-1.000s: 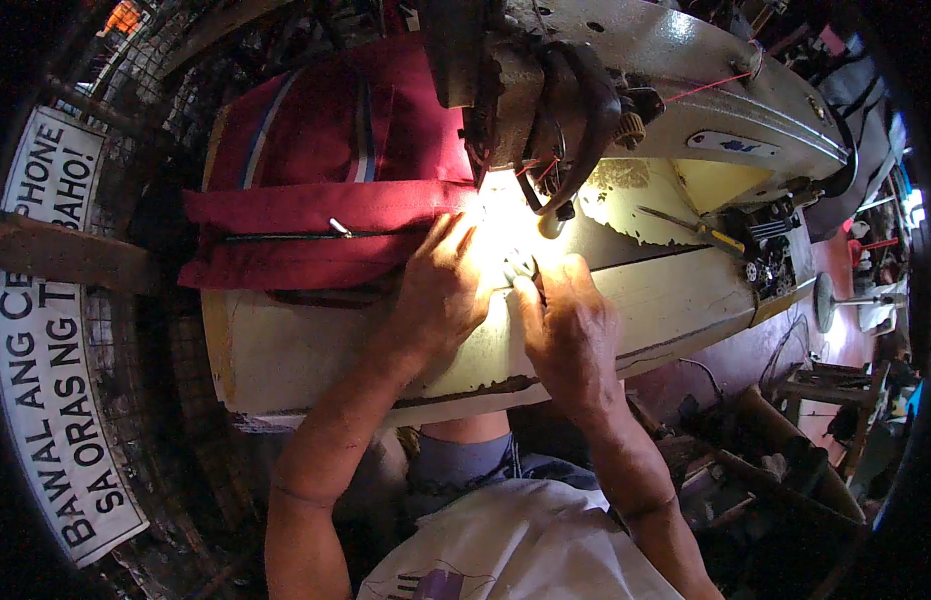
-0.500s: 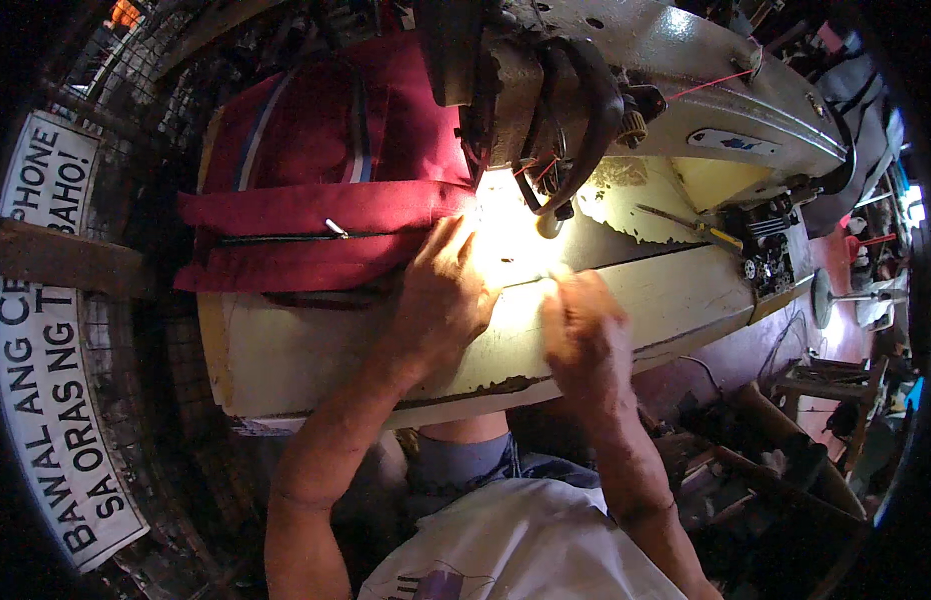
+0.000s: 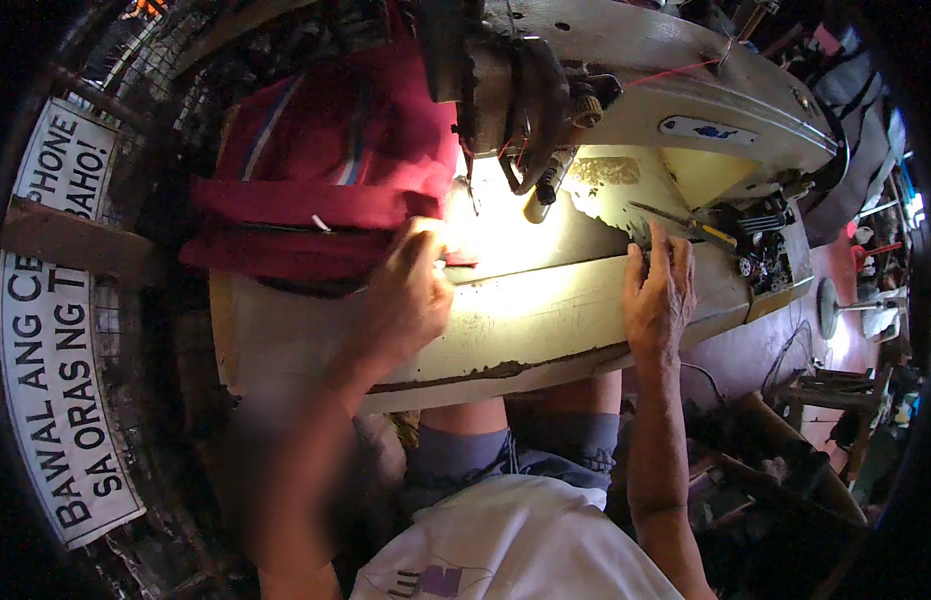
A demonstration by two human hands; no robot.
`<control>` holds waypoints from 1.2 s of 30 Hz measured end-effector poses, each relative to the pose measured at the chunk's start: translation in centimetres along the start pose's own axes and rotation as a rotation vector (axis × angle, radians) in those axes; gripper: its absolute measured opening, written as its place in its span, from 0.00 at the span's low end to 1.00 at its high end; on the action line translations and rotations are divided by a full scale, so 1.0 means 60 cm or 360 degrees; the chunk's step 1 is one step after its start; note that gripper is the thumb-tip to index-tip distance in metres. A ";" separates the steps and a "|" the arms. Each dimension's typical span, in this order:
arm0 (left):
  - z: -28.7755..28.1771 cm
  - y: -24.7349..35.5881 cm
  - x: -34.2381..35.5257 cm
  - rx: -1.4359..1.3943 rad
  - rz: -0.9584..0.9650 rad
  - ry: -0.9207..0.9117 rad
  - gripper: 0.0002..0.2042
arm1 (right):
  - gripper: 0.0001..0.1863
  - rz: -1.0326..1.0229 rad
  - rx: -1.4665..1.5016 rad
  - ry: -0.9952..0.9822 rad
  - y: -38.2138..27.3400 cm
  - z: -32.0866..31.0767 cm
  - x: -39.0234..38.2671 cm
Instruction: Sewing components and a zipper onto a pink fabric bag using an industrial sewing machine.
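Observation:
A dark red fabric piece (image 3: 306,190) with a zipper (image 3: 276,230), a white pull and striped bands lies on the left of the sewing table (image 3: 546,310). My left hand (image 3: 416,285) is closed at the fabric's right end, its fingertips pinching the edge. Just beyond that hand, the sewing machine's needle area (image 3: 476,195) is brightly lit, with the presser parts partly in shadow. Over the table's right part, my right hand (image 3: 661,290) is raised with fingers stretched and apart, holding nothing. Beyond its fingertips lies a screwdriver (image 3: 721,235) with a yellow and black handle.
The machine's arm (image 3: 686,90) spans the far side, a red thread (image 3: 671,75) running along it. A bobbin winder (image 3: 761,250) sits at the table's right end. A wooden bar (image 3: 76,240) and a white sign (image 3: 61,400) stand at left.
My right hand has left the needle area, moving right, and its fingers have opened. My left hand has shifted slightly left, still at the fabric's right end.

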State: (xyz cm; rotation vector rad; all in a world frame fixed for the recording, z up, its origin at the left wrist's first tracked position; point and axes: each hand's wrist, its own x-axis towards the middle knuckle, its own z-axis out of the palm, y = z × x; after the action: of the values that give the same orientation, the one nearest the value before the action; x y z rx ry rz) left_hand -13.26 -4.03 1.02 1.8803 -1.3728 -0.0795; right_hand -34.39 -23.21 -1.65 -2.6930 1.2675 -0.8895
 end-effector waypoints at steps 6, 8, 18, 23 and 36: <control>-0.085 -0.024 -0.079 0.0228 -0.0069 0.0118 0.16 | 0.18 -0.0019 -0.0136 -0.0015 0.001 0.001 0.003; -0.093 -0.027 -0.095 0.0219 -0.0199 0.0120 0.13 | 0.18 -0.0031 -0.0127 0.0045 0.003 0.003 0.003; -0.081 -0.048 -0.114 -0.0634 -0.0135 0.0604 0.11 | 0.14 -0.0153 -0.0064 0.0275 0.004 0.001 -0.008; -0.136 -0.047 -0.090 -0.0330 -0.0035 0.0686 0.11 | 0.13 -0.0200 -0.0038 0.0280 0.006 0.002 -0.008; -0.214 -0.148 -0.040 0.1074 -0.0321 0.0002 0.12 | 0.12 -0.0192 -0.0032 0.0303 0.008 -0.001 -0.008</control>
State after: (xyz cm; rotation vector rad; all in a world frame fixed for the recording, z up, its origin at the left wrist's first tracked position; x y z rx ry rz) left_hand -1.25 5.94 3.40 2.5671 -1.2985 0.3239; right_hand -35.02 -23.15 -1.95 -2.7824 1.1591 -1.1783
